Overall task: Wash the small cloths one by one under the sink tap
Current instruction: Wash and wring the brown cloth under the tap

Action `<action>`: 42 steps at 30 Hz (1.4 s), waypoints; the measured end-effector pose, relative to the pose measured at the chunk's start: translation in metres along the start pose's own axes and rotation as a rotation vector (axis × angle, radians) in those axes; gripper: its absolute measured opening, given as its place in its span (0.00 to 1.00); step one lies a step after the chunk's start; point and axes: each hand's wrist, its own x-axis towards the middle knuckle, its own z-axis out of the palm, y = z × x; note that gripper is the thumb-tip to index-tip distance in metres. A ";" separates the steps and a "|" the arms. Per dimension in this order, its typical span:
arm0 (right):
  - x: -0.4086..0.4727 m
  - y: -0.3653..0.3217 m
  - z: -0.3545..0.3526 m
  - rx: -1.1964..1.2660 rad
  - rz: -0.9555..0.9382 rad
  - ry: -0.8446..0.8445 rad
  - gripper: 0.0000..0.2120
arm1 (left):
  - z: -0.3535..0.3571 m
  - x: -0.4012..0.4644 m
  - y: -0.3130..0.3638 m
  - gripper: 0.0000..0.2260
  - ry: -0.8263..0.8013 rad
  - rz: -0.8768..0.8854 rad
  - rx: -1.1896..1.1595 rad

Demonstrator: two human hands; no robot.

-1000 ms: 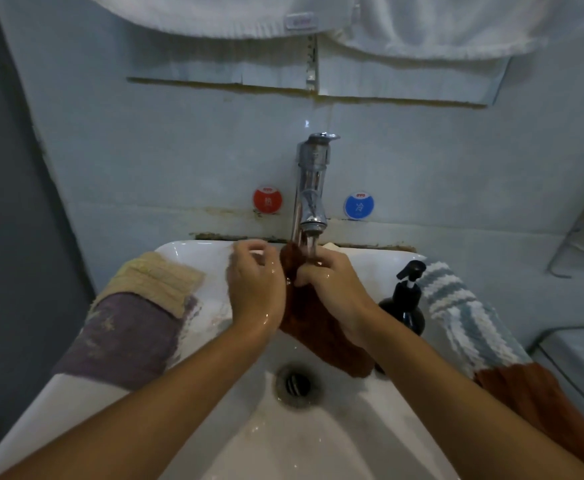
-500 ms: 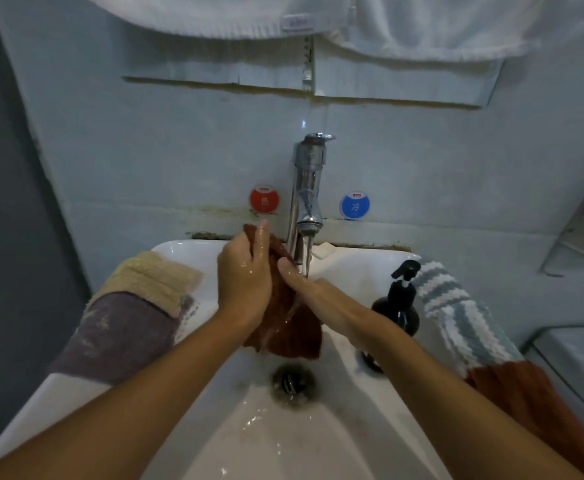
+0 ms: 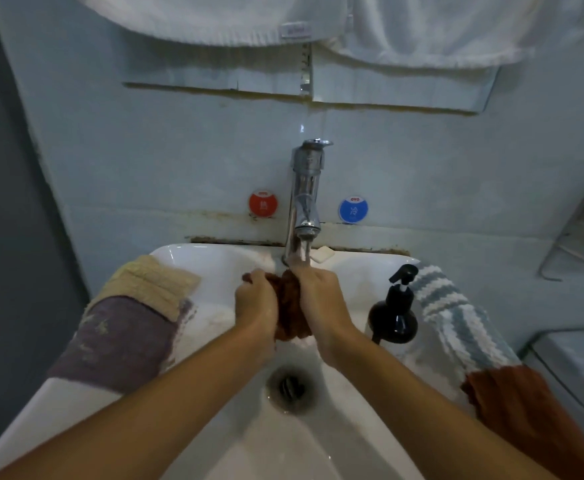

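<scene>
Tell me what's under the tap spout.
The rust-brown cloth, bunched between the left hand and right hand, water running onto it. The hands cover most of it.

Soap pump (image 3: pixel 393 311): black, on the basin's right rim.
Soap bar (image 3: pixel 322 253): white, behind the spout.
Stickers: red (image 3: pixel 263 203), blue (image 3: pixel 353 209), on the wall.
Towels (image 3: pixel 422 26): white, hanging above.

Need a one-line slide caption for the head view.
Both hands wring a rust-brown cloth under the running tap.
</scene>
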 end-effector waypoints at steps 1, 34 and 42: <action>0.000 0.002 0.002 -0.003 -0.004 0.037 0.16 | 0.004 -0.004 -0.005 0.17 -0.027 0.022 0.037; -0.020 -0.013 0.010 0.025 0.039 0.008 0.24 | 0.026 0.024 -0.040 0.29 -0.055 0.195 0.184; 0.013 0.009 0.007 -0.020 -0.036 0.239 0.16 | 0.013 -0.006 -0.019 0.15 -0.064 0.096 0.096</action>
